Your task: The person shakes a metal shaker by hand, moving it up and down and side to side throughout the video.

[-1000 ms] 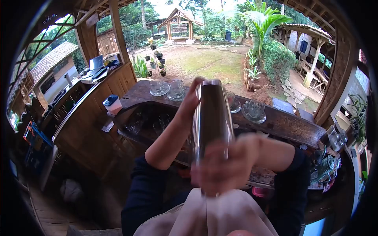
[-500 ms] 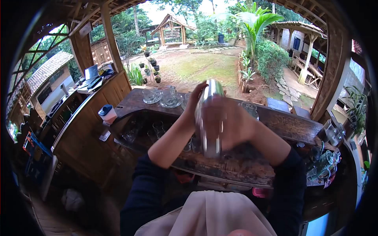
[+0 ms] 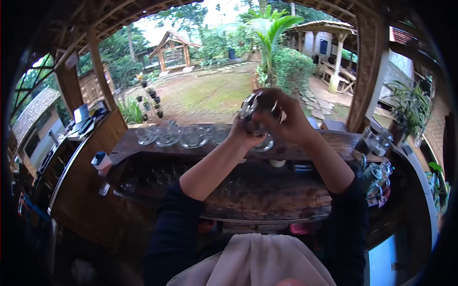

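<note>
Above the wooden counter (image 3: 267, 202), a shiny silver metal shaker (image 3: 251, 106) is held between my two hands, seen partly end-on. My left hand (image 3: 245, 132) wraps its near side from the left. My right hand (image 3: 287, 117), slightly blurred, grips it from the right with the fingers curled over the top. The fingers hide much of the shaker. Just below the hands, a clear glass saucer (image 3: 264, 144) rests on the raised back ledge. To the left stand several clear glass cups on saucers, among them a glass cup (image 3: 194, 136).
More glassware (image 3: 377, 178) is gathered at the counter's right end, near clear jars (image 3: 380, 143). A lidded container (image 3: 101, 162) stands at the left corner. A laptop (image 3: 81, 113) sits on the side counter. Wooden posts frame the garden beyond.
The shaker has tilted from upright and lengthwise to more end-on, and both hands have turned with it. My view has swung to the right, bringing more of the ledge into sight.
</note>
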A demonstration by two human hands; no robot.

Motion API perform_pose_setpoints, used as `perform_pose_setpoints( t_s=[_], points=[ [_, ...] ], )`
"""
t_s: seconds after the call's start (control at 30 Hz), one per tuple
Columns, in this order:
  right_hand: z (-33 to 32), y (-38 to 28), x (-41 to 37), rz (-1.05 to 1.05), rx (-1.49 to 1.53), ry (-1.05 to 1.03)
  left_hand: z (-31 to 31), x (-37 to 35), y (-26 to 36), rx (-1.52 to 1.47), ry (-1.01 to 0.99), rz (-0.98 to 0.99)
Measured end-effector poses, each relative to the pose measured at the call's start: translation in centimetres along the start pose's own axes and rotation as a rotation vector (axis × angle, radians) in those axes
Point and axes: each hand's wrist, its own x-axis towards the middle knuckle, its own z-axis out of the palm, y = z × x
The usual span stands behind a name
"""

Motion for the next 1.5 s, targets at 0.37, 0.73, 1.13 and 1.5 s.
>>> perform_pose_setpoints(
  t_s=[0.37, 0.73, 1.13, 1.5],
  points=[
    [-11.4, -0.4, -10.4, -0.923, -0.845, 0.315, 11.4, 4.0, -8.4, 0.259, -0.929, -0.248],
    [-22.1, -1.9, -18.8, -1.239, -1.175, 0.091, 19.5, 1.6, -21.3, 0.182, -1.144, 0.269],
    [-30.2, 0.1, -23.2, -0.994, -1.530, 0.369, 25.7, 1.2, -27.5, 0.063, -1.206, 0.271],
    [-30.5, -2.2, -23.9, -0.865, -1.473, 0.385, 28.0, 0.7, -30.6, 0.037, -1.554, 0.354]
  ],
)
